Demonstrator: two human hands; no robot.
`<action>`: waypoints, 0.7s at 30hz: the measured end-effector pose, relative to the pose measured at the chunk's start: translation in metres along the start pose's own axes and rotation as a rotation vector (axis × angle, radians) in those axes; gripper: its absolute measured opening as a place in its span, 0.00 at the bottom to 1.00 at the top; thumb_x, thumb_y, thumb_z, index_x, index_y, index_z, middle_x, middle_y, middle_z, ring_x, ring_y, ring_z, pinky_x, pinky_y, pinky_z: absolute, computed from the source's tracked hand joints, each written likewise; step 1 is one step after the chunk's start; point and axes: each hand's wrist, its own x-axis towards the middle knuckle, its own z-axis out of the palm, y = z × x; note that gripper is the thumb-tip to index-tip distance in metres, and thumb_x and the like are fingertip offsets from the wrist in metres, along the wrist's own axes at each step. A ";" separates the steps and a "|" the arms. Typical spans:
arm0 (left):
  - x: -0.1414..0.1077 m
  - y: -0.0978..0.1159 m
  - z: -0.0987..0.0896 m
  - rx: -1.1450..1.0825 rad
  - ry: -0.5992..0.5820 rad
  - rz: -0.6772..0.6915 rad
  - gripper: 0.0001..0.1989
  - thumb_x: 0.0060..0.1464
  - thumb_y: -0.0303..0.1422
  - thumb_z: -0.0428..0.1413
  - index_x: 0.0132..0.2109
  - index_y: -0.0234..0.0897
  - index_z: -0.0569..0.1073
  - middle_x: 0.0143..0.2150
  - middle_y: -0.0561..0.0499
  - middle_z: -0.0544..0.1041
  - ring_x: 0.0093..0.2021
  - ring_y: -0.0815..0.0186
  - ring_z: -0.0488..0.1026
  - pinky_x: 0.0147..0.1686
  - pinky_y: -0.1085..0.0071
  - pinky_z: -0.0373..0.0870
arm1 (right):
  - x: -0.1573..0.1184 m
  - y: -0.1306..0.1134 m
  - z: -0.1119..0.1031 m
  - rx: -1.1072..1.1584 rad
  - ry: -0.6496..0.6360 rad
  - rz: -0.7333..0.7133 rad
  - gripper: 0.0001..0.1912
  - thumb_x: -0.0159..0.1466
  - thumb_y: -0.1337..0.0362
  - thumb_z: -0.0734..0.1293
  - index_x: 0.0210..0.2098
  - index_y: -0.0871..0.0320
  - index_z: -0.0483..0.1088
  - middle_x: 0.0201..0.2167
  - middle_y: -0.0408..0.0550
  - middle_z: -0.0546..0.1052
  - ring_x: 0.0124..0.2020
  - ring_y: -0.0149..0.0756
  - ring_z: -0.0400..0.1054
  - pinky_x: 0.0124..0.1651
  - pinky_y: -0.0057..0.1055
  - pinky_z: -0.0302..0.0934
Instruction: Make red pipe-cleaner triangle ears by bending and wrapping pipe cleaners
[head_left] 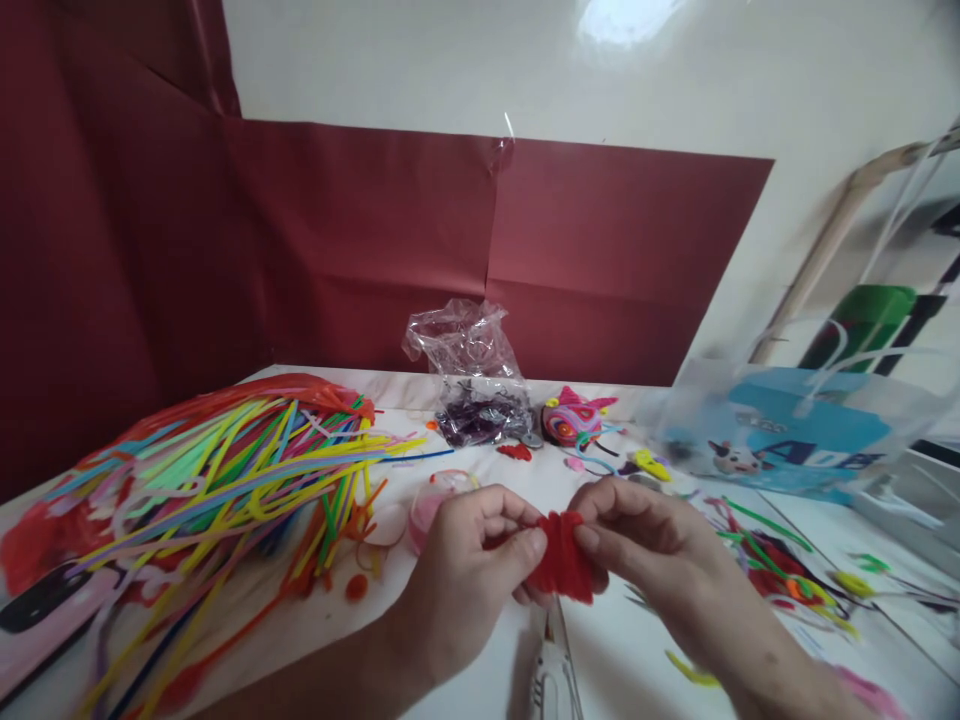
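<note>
Between my two hands is a red fuzzy piece of pipe cleaners (562, 558), its strands lying side by side in upright folds. My left hand (480, 570) pinches its left edge with thumb and fingers. On the right edge, my right hand (645, 540) holds it in the same way. Some fingertips are hidden behind the piece. Just below it, a white glue gun (553, 675) with a metal tip points away from me on the table. A round pink container (426, 515) sits behind my left hand.
Loose coloured pipe cleaners (262, 470) cover the left side. At the back stand a clear plastic bag (476, 350) with dark contents and a pink spiral-patterned figure (574, 415). Pipe cleaner scraps (780, 570) lie to the right, before a blue-white carrier bag (795, 430).
</note>
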 end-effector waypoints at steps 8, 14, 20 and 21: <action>0.002 0.010 -0.006 0.029 0.055 0.014 0.05 0.44 0.30 0.54 0.31 0.33 0.70 0.18 0.55 0.70 0.17 0.71 0.68 0.19 0.76 0.63 | 0.006 0.002 -0.005 0.158 0.081 -0.018 0.08 0.54 0.62 0.72 0.27 0.59 0.70 0.17 0.42 0.71 0.16 0.26 0.61 0.20 0.22 0.56; 0.003 0.009 -0.008 0.062 0.103 0.062 0.05 0.45 0.30 0.55 0.32 0.34 0.69 0.20 0.56 0.69 0.19 0.72 0.66 0.20 0.76 0.63 | 0.006 0.003 0.001 0.027 -0.026 0.041 0.11 0.53 0.59 0.72 0.26 0.61 0.71 0.19 0.44 0.71 0.16 0.26 0.62 0.19 0.23 0.57; 0.002 -0.001 -0.007 0.268 0.291 0.238 0.04 0.42 0.28 0.58 0.29 0.37 0.70 0.30 0.52 0.71 0.30 0.68 0.69 0.29 0.73 0.66 | 0.005 0.008 0.005 0.049 0.104 0.001 0.11 0.52 0.60 0.72 0.24 0.60 0.70 0.18 0.43 0.73 0.16 0.30 0.66 0.21 0.25 0.61; 0.002 -0.003 -0.007 0.322 0.271 0.262 0.03 0.43 0.27 0.58 0.29 0.37 0.71 0.31 0.52 0.71 0.30 0.67 0.69 0.30 0.72 0.66 | 0.004 0.008 0.007 0.044 0.088 -0.002 0.11 0.52 0.59 0.72 0.24 0.60 0.70 0.18 0.44 0.73 0.17 0.30 0.67 0.23 0.26 0.62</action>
